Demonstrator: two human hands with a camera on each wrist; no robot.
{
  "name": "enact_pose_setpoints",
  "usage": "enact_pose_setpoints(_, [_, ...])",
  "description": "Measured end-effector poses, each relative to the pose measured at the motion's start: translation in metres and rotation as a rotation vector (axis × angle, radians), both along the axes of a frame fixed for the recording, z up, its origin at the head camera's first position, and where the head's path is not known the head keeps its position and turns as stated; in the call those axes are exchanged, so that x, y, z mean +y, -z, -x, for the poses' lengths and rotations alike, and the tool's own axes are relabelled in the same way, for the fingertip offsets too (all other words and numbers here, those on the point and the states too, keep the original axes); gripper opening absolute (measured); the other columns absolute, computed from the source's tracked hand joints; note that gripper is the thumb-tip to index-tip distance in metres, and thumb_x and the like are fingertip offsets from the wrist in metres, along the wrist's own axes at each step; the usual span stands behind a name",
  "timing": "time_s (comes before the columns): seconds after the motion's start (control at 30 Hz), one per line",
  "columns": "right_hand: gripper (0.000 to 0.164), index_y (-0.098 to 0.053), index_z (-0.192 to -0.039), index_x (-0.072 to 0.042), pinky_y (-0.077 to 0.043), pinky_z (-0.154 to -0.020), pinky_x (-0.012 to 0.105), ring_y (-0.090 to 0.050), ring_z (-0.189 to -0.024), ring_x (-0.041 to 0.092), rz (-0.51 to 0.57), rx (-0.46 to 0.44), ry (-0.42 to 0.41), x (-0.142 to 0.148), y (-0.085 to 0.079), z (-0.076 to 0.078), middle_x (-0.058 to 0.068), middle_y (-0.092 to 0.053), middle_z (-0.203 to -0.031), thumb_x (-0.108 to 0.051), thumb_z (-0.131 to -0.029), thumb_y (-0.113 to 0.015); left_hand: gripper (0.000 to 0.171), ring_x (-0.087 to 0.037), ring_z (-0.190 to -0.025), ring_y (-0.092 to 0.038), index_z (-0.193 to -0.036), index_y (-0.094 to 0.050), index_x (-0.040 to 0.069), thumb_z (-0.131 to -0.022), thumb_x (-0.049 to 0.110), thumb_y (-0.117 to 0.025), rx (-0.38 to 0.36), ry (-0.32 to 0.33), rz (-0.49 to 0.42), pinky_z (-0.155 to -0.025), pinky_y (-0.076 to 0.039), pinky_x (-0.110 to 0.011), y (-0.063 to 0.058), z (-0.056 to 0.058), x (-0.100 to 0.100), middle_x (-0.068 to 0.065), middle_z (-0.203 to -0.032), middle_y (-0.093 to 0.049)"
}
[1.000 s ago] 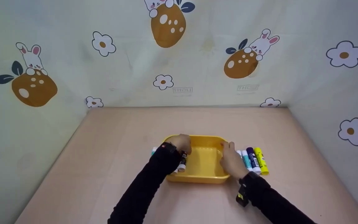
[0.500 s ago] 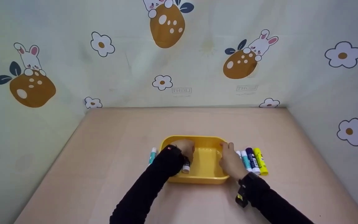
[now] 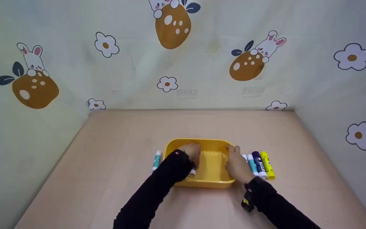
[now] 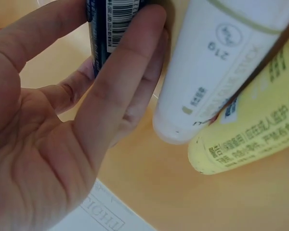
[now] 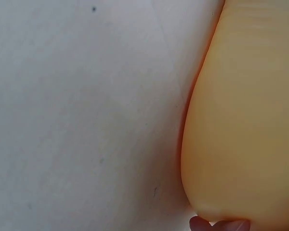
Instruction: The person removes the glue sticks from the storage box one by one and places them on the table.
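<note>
Inside a yellow plastic tray (image 3: 213, 163), my left hand (image 3: 192, 152) grips a dark blue glue stick (image 4: 116, 29) between thumb and fingers. In the head view only the pale end of that stick shows under the wrist. A white glue stick (image 4: 214, 67) and a yellow glue stick (image 4: 250, 127) lie beside the fingers in the tray, hidden behind the left arm from the head. My right hand (image 3: 237, 164) holds the tray's right rim, its fingertips (image 5: 233, 225) just showing at the edge in the right wrist view.
Right of the tray, several glue sticks lie in a row, including a dark blue glue stick (image 3: 259, 163) and a yellow glue stick (image 3: 267, 165). A teal-and-white glue stick (image 3: 156, 161) lies left of the tray. A printed cloth wall (image 3: 132, 76) encloses the table (image 3: 119, 136).
My left hand has shifted right within the tray, with the dark glue stick in it, uncovering the teal-and-white stick at the left. My right hand stays on the rim.
</note>
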State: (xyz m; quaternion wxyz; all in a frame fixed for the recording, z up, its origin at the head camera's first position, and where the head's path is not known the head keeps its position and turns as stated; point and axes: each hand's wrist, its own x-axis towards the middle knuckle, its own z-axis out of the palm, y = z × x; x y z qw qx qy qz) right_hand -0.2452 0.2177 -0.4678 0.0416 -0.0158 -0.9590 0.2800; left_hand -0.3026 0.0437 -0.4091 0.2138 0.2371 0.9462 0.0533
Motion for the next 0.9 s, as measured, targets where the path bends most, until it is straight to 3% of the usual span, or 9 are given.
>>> enact_pose_setpoints(0.13, [0.054,-0.039,-0.132,0.003,-0.049,-0.060,0.030,-0.052,-0.068,0.023,-0.027,0.014,0.002,0.000,0.000,0.001,0.020,-0.042,-0.112,0.006,-0.080,-0.053,0.012,-0.013,-0.061,-0.044,-0.066,-0.066,0.004,-0.069,0.005,-0.077,0.038,0.033,0.010,-0.056,-0.042,-0.021,0.001,-0.002,0.002,-0.001,-0.066,-0.057])
enact_pose_setpoints(0.27, [0.053,-0.038,-0.133,0.002,-0.049,-0.061,0.029,-0.051,-0.069,0.023,-0.016,-0.016,0.004,-0.001,-0.001,0.000,0.019,-0.041,-0.113,0.005,-0.082,-0.052,0.018,-0.014,-0.075,-0.055,-0.079,-0.067,0.005,-0.067,0.005,-0.079,0.046,-0.022,-0.006,-0.071,-0.051,-0.024,0.003,-0.002,0.005,-0.007,-0.086,-0.067])
enact_pose_setpoints(0.5, [0.054,-0.036,-0.135,0.000,-0.047,-0.061,0.027,-0.051,-0.071,0.022,0.011,-0.058,0.009,-0.001,-0.003,0.000,0.018,-0.040,-0.114,0.005,-0.083,-0.050,0.039,-0.020,-0.091,-0.060,-0.099,-0.062,0.005,-0.065,0.004,-0.080,0.071,-0.039,0.026,-0.078,-0.052,-0.030,0.005,-0.003,0.010,-0.013,-0.101,-0.066])
enact_pose_setpoints(0.9, [0.054,-0.036,-0.135,0.000,-0.047,-0.059,0.026,-0.051,-0.070,0.022,0.022,-0.052,0.004,0.000,-0.002,-0.001,0.017,-0.039,-0.114,0.005,-0.083,-0.050,0.048,-0.023,-0.101,-0.058,-0.112,-0.056,0.004,-0.069,0.005,-0.078,0.095,-0.035,0.063,-0.084,-0.051,-0.030,0.008,-0.004,0.013,-0.016,-0.109,-0.061])
